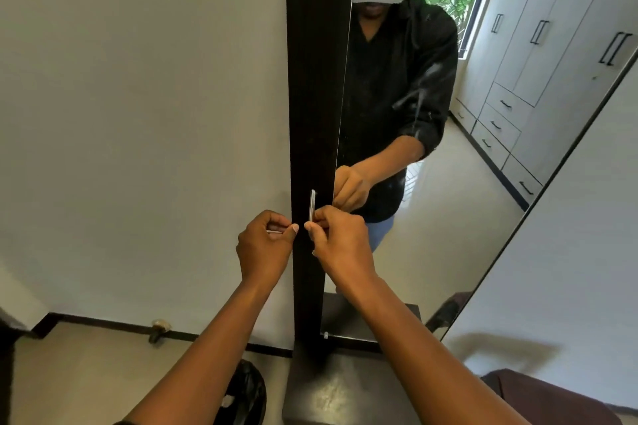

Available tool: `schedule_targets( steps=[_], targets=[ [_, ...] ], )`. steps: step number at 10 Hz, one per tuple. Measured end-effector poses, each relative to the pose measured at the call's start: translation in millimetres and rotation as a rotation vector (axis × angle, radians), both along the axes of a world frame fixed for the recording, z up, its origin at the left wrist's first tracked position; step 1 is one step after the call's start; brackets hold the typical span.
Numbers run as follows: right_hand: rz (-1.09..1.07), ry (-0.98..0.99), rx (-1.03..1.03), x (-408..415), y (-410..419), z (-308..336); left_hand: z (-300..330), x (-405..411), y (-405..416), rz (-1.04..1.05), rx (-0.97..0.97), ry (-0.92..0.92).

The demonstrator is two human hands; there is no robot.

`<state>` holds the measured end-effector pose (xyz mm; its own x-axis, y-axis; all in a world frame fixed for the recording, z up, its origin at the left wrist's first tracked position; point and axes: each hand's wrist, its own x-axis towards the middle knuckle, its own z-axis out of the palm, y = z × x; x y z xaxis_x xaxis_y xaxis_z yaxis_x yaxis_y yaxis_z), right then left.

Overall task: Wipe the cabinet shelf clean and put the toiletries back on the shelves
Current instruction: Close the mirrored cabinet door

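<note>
A tall, narrow dark cabinet (317, 79) stands against the white wall, shut, with a mirror (448, 217) beside it on the right. A slim vertical silver handle (312, 203) sits on the dark front. My right hand (340, 245) is closed on the lower end of that handle, thumb and fingers pinching it. My left hand (266, 248) is curled at the cabinet's left edge, and a small pale piece shows between its fingers; I cannot tell what it is. No shelves, toiletries or cloth are visible.
A dark low ledge (345, 390) juts out at the cabinet's foot. A black bag (243, 393) lies on the floor to its left and a brown seat (552, 400) is at bottom right. The mirror reflects a person, white wardrobes and a window.
</note>
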<state>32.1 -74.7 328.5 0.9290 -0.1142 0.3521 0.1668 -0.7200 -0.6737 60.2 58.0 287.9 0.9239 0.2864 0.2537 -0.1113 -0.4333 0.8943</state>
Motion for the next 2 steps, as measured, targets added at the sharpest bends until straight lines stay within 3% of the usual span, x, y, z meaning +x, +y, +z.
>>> schedule_targets(
  steps=[1,2],
  targets=[
    [0.004,-0.134,-0.046,-6,-9,4,9,-2,10,-0.010,0.008,0.022],
    [0.027,-0.426,-0.068,-15,-5,27,36,-10,27,0.081,0.035,-0.094]
  ],
)
